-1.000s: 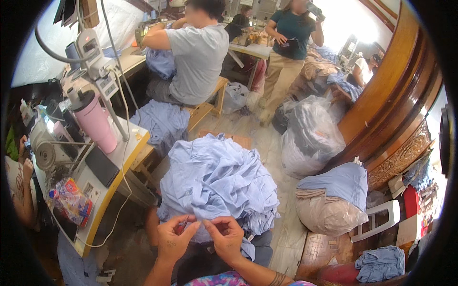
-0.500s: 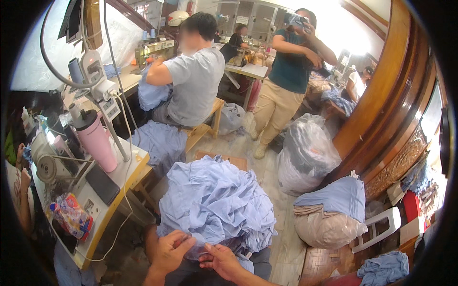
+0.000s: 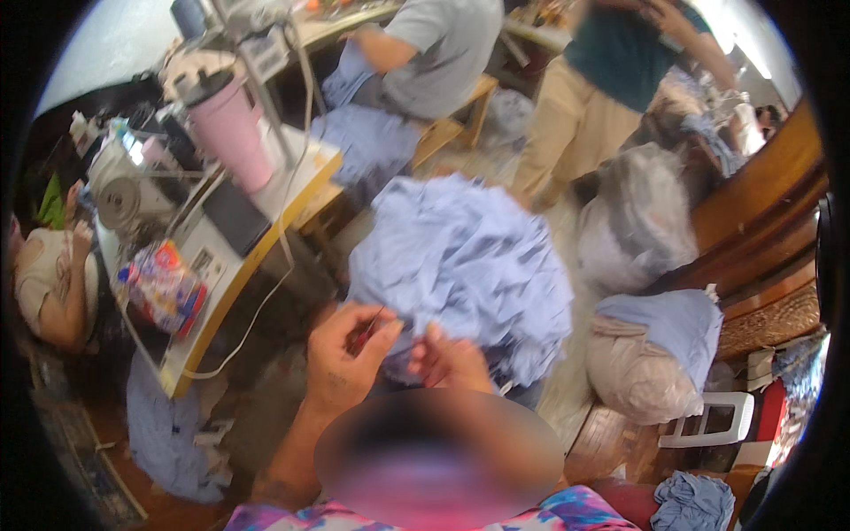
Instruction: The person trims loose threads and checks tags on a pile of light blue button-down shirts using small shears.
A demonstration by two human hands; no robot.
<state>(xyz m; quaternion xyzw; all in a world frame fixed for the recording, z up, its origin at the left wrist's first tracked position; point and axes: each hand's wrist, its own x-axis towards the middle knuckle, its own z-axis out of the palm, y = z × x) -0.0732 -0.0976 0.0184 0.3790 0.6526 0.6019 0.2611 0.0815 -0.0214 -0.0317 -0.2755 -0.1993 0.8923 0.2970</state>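
A big heap of light blue cloth pieces [image 3: 460, 265] fills the middle of the view, piled on something hidden beneath it, and its lower edge hangs right at both hands. The left hand [image 3: 345, 358] is raised at the heap's lower left edge, thumb and fingers pinched together on a small thin dark and red tool [image 3: 365, 329] whose tip points up toward the cloth; what kind of tool it is cannot be told through the blur. The right hand [image 3: 447, 358] sits just beside it at the heap's bottom edge, fingers curled and touching the blue cloth; whether it actually clamps a fold cannot be told. So the cloth lies above and ahead of both hands, with its hem between them.

To the left stands a sewing table [image 3: 243, 265] with a yellow front edge. Near its front corner lies a colourful packet [image 3: 164, 288]; further back stand a pink tumbler [image 3: 232, 128] and a white sewing machine [image 3: 124, 190], and a white cable [image 3: 257, 319] loops down off the edge. Another person's arm [image 3: 53, 283] shows at the far left.

Right of the heap, on the floor, a stuffed beige sack [image 3: 633, 372] has blue cloth folded over it, and a grey plastic bag [image 3: 633, 221] sits behind it. At the back, a seated person in a grey shirt [image 3: 434, 44] works at another table, and a person in a teal shirt [image 3: 611, 53] stands nearby.
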